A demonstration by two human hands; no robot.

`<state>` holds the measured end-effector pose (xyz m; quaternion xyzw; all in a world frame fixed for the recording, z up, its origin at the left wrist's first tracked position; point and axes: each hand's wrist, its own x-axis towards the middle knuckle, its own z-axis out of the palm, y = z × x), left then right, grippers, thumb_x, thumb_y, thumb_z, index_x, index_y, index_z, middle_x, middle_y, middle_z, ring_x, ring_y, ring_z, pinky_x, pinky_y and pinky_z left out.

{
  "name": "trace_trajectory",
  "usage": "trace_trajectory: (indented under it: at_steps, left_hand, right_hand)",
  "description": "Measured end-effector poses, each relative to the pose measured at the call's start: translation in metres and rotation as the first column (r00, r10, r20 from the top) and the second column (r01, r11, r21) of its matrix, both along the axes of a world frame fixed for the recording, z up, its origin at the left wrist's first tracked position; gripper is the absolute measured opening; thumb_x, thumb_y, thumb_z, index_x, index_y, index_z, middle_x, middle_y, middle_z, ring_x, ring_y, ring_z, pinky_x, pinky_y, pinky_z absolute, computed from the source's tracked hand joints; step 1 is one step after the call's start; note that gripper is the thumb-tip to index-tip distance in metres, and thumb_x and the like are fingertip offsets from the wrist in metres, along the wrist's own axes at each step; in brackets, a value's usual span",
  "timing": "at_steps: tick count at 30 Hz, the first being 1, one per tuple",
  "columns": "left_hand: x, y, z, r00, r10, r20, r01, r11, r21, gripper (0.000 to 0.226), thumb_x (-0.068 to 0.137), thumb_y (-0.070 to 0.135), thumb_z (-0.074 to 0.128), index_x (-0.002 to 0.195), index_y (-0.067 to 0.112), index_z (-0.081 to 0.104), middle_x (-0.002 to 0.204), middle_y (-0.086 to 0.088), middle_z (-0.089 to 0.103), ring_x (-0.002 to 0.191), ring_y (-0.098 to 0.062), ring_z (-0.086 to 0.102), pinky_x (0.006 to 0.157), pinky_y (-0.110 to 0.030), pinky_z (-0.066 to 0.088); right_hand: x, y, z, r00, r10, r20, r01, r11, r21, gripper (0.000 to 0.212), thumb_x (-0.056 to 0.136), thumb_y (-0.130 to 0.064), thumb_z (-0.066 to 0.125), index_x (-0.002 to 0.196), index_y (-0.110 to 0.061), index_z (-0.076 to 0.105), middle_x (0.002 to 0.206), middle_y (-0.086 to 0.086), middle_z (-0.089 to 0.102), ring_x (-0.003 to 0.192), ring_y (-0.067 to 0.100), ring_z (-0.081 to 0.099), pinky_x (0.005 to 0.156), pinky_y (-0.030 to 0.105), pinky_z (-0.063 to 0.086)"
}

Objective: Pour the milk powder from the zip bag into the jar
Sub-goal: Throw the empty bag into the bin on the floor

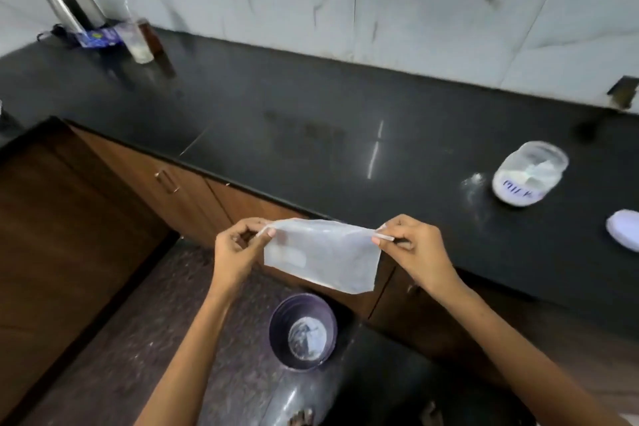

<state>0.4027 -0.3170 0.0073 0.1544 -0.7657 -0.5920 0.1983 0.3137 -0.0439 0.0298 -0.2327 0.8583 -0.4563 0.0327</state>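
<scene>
While we stand at the black counter (311, 107), our left hand (238, 245) and right hand (413, 245) each pinch a top corner of the zip bag (321, 256), stretched between them above a purple bin (302, 330); the open jar (529, 178) sits well right.

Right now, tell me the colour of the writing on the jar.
Blue handwriting on the jar, across its white lower part; it shows in the head view.
</scene>
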Motion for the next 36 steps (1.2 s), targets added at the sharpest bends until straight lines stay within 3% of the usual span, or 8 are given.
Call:
trace_trajectory:
  at_steps: [4, 8, 13, 18, 22, 26, 30, 36]
  left_hand:
    - [0.035, -0.040, -0.053, 0.983, -0.056, 0.176, 0.055, 0.998, 0.010, 0.012, 0.076, -0.004, 0.073, 0.085, -0.009, 0.069, 0.095, -0.021, 0.070, 0.088, -0.023, 0.067, 0.082, -0.030, 0.054]
    - [0.058, -0.062, -0.116, 0.924, -0.124, 0.361, 0.170, 0.981, -0.097, 0.015, 0.076, 0.004, 0.075, 0.090, -0.001, 0.074, 0.099, -0.011, 0.073, 0.092, -0.017, 0.068, 0.085, -0.032, 0.053]
    - [0.066, -0.073, -0.206, 0.790, -0.220, 0.573, 0.376, 0.911, -0.170, 0.029, 0.081, 0.010, 0.072, 0.109, 0.002, 0.069, 0.120, -0.011, 0.066, 0.111, -0.022, 0.062, 0.093, -0.011, 0.035]
    - [0.070, -0.066, -0.326, 0.664, -0.319, 0.677, 0.557, 0.814, -0.163, 0.046, 0.088, 0.008, 0.062, 0.130, -0.005, 0.050, 0.142, -0.020, 0.044, 0.130, -0.029, 0.047, 0.105, -0.020, 0.030]
    - [0.071, -0.059, -0.442, 0.537, -0.384, 0.752, 0.701, 0.698, -0.144, 0.059, 0.097, 0.018, 0.049, 0.145, -0.002, 0.021, 0.156, -0.019, 0.014, 0.145, -0.026, 0.018, 0.114, -0.018, 0.011]
    - [0.067, -0.052, -0.556, 0.358, -0.249, 0.900, 0.833, 0.520, -0.187, 0.060, 0.101, 0.035, 0.033, 0.150, 0.012, 0.009, 0.160, -0.009, 0.002, 0.147, -0.021, 0.010, 0.117, -0.028, 0.010]
    - [0.058, -0.047, -0.624, 0.218, -0.139, 0.966, 0.830, 0.548, -0.108, 0.056, 0.099, 0.045, 0.030, 0.150, 0.031, 0.012, 0.159, 0.001, 0.017, 0.142, -0.020, 0.027, 0.116, -0.042, 0.007]
    - [0.059, -0.028, -0.607, 0.387, -0.058, 0.920, 0.734, 0.624, -0.269, 0.042, 0.096, 0.033, 0.040, 0.137, 0.032, 0.045, 0.125, -0.007, 0.063, 0.113, -0.027, 0.058, 0.103, -0.033, 0.029]
  right_hand:
    - [0.043, -0.039, -0.058, 1.000, -0.004, -0.010, 0.005, 0.995, 0.103, 0.009, 0.081, -0.005, 0.071, 0.088, -0.007, 0.077, 0.086, 0.007, 0.064, 0.077, 0.020, 0.065, 0.070, 0.029, 0.053]
    - [0.073, -0.065, -0.116, 0.999, -0.012, 0.053, 0.001, 0.977, 0.213, 0.020, 0.075, 0.008, 0.069, 0.090, -0.004, 0.076, 0.092, 0.011, 0.064, 0.079, 0.022, 0.066, 0.075, 0.021, 0.051]
    - [0.086, -0.092, -0.201, 0.990, -0.053, 0.132, -0.001, 0.927, 0.376, 0.030, 0.069, 0.016, 0.062, 0.093, 0.002, 0.072, 0.102, 0.021, 0.066, 0.090, 0.035, 0.068, 0.081, 0.038, 0.055]
    - [0.084, -0.113, -0.323, 0.961, -0.048, 0.274, -0.082, 0.893, 0.443, 0.040, 0.071, 0.012, 0.056, 0.109, 0.003, 0.065, 0.115, 0.019, 0.058, 0.105, 0.036, 0.062, 0.091, 0.043, 0.051]
    - [0.078, -0.132, -0.436, 0.936, -0.068, 0.346, -0.117, 0.866, 0.487, 0.038, 0.076, 0.003, 0.060, 0.114, 0.003, 0.059, 0.124, 0.017, 0.052, 0.109, 0.033, 0.058, 0.094, 0.043, 0.049]
    - [0.074, -0.150, -0.555, 0.900, 0.020, 0.435, -0.295, 0.764, 0.574, 0.045, 0.086, -0.006, 0.055, 0.129, 0.000, 0.047, 0.138, 0.016, 0.041, 0.126, 0.032, 0.047, 0.104, 0.037, 0.040]
    - [0.077, -0.159, -0.640, 0.801, 0.022, 0.599, -0.486, 0.609, 0.627, 0.048, 0.090, -0.008, 0.050, 0.137, -0.007, 0.043, 0.149, 0.018, 0.033, 0.135, 0.031, 0.035, 0.112, 0.034, 0.028]
    - [0.097, -0.160, -0.635, 0.780, -0.056, 0.623, -0.367, 0.766, 0.528, 0.037, 0.084, 0.001, 0.051, 0.120, -0.002, 0.060, 0.128, 0.017, 0.058, 0.119, 0.028, 0.054, 0.105, 0.031, 0.037]
